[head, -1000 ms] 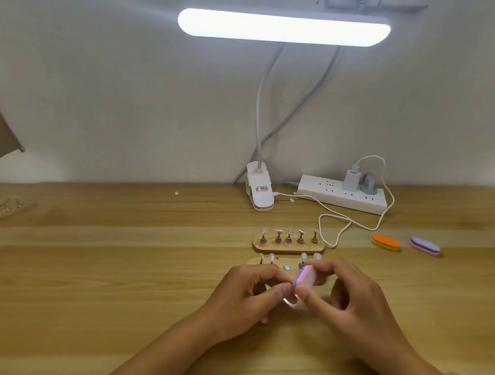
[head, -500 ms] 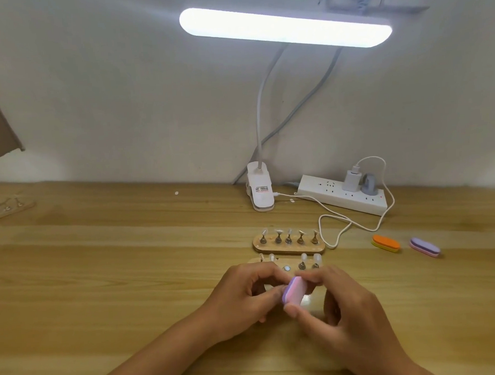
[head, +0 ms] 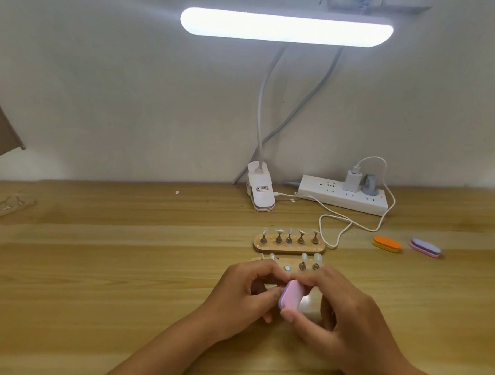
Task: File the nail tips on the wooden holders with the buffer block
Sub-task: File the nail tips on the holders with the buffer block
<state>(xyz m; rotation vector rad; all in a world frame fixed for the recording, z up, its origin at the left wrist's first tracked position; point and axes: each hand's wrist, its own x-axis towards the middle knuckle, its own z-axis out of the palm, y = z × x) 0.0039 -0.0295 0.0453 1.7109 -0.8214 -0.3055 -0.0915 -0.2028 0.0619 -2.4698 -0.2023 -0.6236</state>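
Right hand point(head: 348, 325) pinches buffer block point(head: 291, 298) upright — left hand point(head: 240, 296) curled beside it.

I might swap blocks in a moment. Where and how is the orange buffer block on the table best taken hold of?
Pinch the orange buffer block across its two long sides, coming down from above. It lies flat on the table, a low oval, so only its edges offer purchase. The purple block and the white cable lie apart from it, so nothing crowds it.
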